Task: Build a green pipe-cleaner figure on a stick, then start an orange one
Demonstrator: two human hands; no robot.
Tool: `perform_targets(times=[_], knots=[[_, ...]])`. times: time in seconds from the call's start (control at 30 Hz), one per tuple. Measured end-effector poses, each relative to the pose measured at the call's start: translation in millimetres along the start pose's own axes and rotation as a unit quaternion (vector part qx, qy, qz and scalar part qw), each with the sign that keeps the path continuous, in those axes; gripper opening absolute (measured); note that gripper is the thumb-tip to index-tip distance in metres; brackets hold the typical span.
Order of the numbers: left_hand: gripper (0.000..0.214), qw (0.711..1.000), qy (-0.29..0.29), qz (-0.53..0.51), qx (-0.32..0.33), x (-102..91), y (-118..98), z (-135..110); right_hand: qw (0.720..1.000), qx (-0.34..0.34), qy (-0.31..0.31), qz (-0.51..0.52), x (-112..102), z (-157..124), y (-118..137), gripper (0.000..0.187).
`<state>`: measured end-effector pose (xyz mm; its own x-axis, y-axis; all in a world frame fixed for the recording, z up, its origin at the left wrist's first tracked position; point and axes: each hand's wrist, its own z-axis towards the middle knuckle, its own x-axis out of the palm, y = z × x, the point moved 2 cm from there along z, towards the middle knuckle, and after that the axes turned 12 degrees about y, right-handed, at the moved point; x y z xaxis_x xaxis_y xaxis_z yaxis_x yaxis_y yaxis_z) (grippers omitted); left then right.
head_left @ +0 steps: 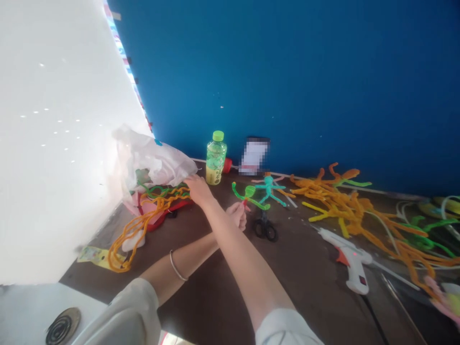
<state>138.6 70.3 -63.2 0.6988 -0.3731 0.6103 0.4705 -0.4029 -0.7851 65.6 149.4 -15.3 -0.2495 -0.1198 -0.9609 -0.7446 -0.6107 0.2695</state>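
Observation:
My arms are crossed over the dark table. My left hand (237,215), the one with a bangle on its wrist, is closed on a small green pipe-cleaner figure (250,192) with a red part at its base. My right hand (199,189) reaches over to the left, at the edge of a crumpled white plastic bag (158,160). Its fingertips meet the ends of orange pipe cleaners (149,215) and green pipe cleaners (158,191); whether they grip any is hidden. Just right of my left hand lie black-handled scissors (265,230) and a turquoise pipe-cleaner figure (268,188).
A green-capped bottle (215,160) stands by the blue wall, near a blurred-out phone-like panel (254,155). Many orange pipe-cleaner figures (341,206) pile up on the right. A white glue gun (347,258) with a black cord lies in front of them.

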Motion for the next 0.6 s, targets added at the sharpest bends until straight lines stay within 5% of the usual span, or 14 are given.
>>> perform_targets(times=[0.17, 0.33, 0.6], knots=[[0.04, 0.999, 0.015, 0.037, 0.004, 3.2, 0, -3, 0.986, -0.134, 0.057, -0.086, 2, 18, 16, 0.029], [0.039, 0.996, 0.028, 0.088, -0.005, 6.6, 6, -8, 0.978, -0.143, 0.075, -0.133, -1, 28, 21, 0.022], [0.039, 0.988, 0.013, 0.144, 0.059, 3.3, 7, -8, 0.99, -0.114, -0.068, -0.056, -30, 6, 14, 0.038]])
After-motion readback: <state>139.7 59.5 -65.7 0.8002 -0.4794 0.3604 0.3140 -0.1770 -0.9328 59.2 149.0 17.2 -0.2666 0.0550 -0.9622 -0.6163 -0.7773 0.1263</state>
